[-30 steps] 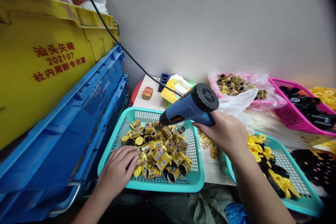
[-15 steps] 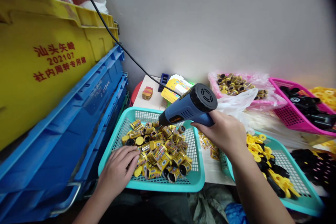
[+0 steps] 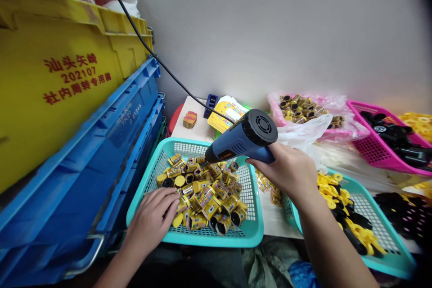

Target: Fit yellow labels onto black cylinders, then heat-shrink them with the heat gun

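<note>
My right hand (image 3: 286, 168) is wrapped round the handle of a blue and black heat gun (image 3: 241, 139). Its dark nozzle points down and left, close over small yellow printed cylinders (image 3: 205, 198) with yellow caps or black ends. They lie in a loose heap inside a turquoise mesh basket (image 3: 254, 234). Over the basket's left side rests my left hand (image 3: 155, 209), fingers stretched out with their tips at the nearest cylinders; it appears to hold nothing. A black cord (image 3: 168, 74) runs from the upper left to the heat gun.
Yellow and blue crates (image 3: 77, 157) stand stacked on the left. A second turquoise basket (image 3: 381, 198) holds yellow and black parts. Behind are a pink, plastic-lined basket (image 3: 357, 130) of cylinders, a magenta basket (image 3: 371, 148) of black parts, and printed cards (image 3: 224, 114).
The heat gun's rear end has tipped slightly down and left in my right hand. My left hand and the heap of cylinders look the same.
</note>
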Available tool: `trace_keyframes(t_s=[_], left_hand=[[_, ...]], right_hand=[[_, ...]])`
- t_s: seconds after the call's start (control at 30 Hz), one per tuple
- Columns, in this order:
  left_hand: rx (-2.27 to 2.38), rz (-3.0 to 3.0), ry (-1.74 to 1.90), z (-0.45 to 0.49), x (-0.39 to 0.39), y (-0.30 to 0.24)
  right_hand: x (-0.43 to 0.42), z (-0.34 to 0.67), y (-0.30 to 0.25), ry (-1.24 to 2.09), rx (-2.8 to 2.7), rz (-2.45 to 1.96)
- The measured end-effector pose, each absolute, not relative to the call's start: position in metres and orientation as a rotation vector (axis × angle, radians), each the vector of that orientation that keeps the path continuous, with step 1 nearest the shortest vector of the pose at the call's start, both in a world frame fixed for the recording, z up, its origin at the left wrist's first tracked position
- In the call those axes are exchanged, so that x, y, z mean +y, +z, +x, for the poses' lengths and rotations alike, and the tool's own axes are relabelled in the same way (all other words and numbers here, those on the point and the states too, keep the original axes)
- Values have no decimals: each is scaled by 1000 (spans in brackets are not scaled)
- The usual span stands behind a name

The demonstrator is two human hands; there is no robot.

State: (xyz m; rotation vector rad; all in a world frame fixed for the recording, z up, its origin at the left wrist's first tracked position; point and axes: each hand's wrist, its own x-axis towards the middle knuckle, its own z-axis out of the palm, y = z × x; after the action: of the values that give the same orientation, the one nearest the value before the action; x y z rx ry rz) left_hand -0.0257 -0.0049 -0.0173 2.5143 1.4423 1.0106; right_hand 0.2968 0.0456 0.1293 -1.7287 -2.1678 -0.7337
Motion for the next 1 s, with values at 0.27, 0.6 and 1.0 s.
trace_keyframes(t_s=[0.27, 0.6, 1.0], left_hand=[[1468, 2477, 1000, -25, -6, -17], [1414, 2532, 1026, -25, -3, -12], [1423, 2522, 992, -25, -3, -13]], right_hand=[[45, 294, 139, -758, -2182, -1714], [39, 298, 158, -834, -2149, -1696], [34, 293, 160, -776, -2142, -1726]])
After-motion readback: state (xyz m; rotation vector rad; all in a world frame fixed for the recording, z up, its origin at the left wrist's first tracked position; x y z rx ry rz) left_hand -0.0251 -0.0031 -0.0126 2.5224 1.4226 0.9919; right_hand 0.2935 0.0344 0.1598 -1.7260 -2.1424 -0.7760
